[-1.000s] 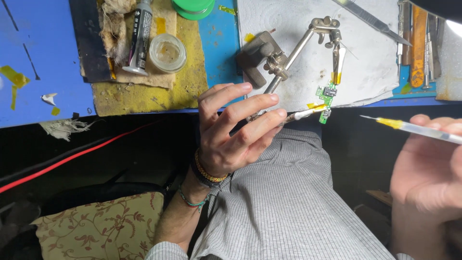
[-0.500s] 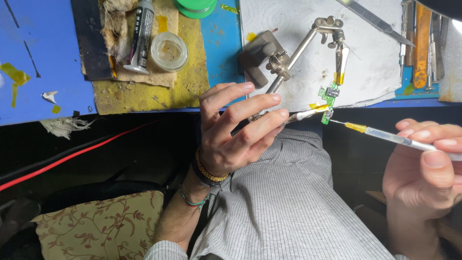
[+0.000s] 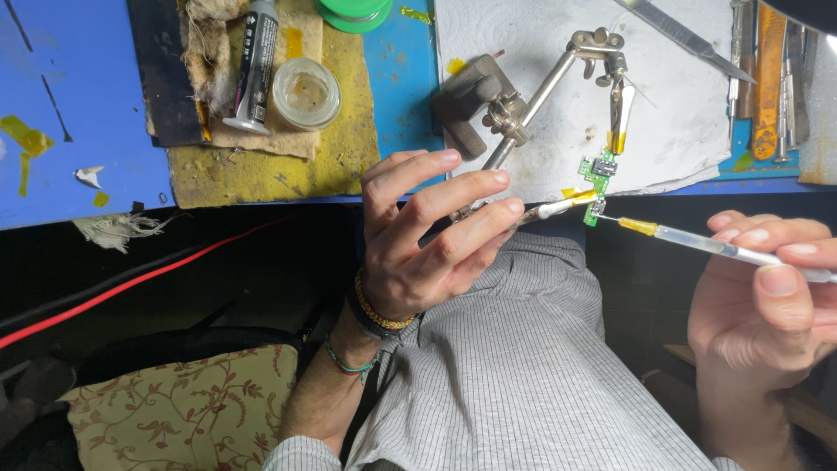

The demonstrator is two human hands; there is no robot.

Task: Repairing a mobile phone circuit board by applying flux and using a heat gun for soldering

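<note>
Green circuit board [image 3: 600, 167], small and narrow, is held upright in the clip of a metal helping-hand stand [image 3: 532, 100], just past the near edge of the blue bench [image 3: 87, 131] and over a sheet of white paper towel [image 3: 680, 113]. Against the board's lower end a white-tipped tool with a yellow end [image 3: 562, 206] is pressed from the left; it is grasped by the left hand [image 3: 427, 235], thumb and lower fingers closed on the handle, upper fingers spread loose. From the right, a syringe [image 3: 697, 242] with a yellow hub and fine needle is brought to the same lower corner; it is pinched by the right hand [image 3: 767, 296] between thumb and fingertips, closed firmly on the barrel. Needle tip is judged to be touching or just beside the board; contact cannot be confirmed. Step in hand is judged to be dispensing of a small amount of paste or flux at the connector end. Next move calls for a steady needle, gentle plunger pressure, and the board kept still by the left-hand tool. Further out on the bench are noted: a glass jar [image 3: 305, 92], a grey tube [image 3: 255, 65], a yellow cloth pad [image 3: 288, 166], a metal blade [image 3: 684, 35]. A red cable [image 3: 131, 288] runs below the bench edge.
</note>
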